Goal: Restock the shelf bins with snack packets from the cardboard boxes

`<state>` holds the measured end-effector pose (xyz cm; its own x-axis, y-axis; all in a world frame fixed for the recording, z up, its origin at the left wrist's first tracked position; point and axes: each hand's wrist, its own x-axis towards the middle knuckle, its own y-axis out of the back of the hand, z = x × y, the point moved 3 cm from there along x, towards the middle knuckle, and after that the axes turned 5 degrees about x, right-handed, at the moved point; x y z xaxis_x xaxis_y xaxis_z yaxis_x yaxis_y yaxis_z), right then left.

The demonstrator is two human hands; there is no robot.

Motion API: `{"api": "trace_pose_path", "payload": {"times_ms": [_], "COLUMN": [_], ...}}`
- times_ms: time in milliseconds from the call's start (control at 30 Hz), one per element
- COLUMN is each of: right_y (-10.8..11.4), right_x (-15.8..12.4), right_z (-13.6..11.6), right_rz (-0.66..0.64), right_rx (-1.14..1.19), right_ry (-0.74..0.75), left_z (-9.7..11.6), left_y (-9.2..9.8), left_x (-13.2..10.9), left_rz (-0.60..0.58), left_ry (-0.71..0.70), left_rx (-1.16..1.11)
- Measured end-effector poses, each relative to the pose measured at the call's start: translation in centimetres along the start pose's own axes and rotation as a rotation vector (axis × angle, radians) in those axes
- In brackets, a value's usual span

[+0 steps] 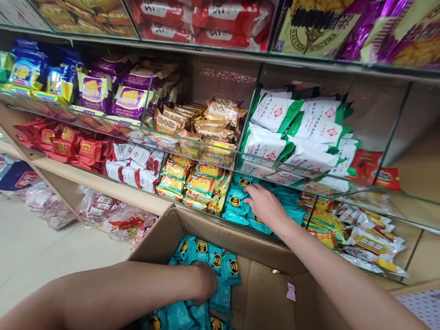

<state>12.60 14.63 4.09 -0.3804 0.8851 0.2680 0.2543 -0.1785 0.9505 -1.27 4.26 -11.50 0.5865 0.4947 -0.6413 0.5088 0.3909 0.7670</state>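
Note:
My left hand [204, 283] reaches down into a cardboard box [264, 304], among teal snack packets [225, 298] with round black-and-yellow emblems. Its fingers point down and are hidden, so what it holds cannot be made out. On the lower shelf, my right hand [265, 203] is at a row of similar teal packets [234, 215]. Its thumb and fingers are curled and closed on a teal snack packet at the front of that compartment.
Glass dividers part the shelf compartments. Yellow-orange packets [200, 184] lie left of the teal ones, white-and-green packets [273, 113] above. A glass shelf edge [281, 178] runs over my right hand. Bagged goods [99, 208] sit low at left, by the tiled floor [13, 249].

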Motion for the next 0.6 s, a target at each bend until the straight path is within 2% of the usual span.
{"api": "trace_pose_path", "payload": {"times_ms": [233, 400, 500, 600], "right_y": [0.5, 0.9, 1.4, 2.5], "right_x": [0.0, -0.8, -2.0, -4.0], "right_z": [0.2, 0.4, 0.6, 0.4], "right_rz": [-0.021, -0.007, 0.065, 0.124], "right_rx": [0.062, 0.108, 0.122, 0.207], "right_ry": [-0.038, 0.011, 0.055, 0.079], "left_z": [-0.1, 0.0, -0.1, -0.6], "left_y": [0.1, 0.9, 1.8, 3.7], "left_x": [0.1, -0.1, -0.4, -1.8], "left_rz": [0.023, 0.085, 0.101, 0.087], "left_ry": [0.003, 0.015, -0.004, -0.061], "left_rx": [0.002, -0.018, -0.014, -0.025]}}
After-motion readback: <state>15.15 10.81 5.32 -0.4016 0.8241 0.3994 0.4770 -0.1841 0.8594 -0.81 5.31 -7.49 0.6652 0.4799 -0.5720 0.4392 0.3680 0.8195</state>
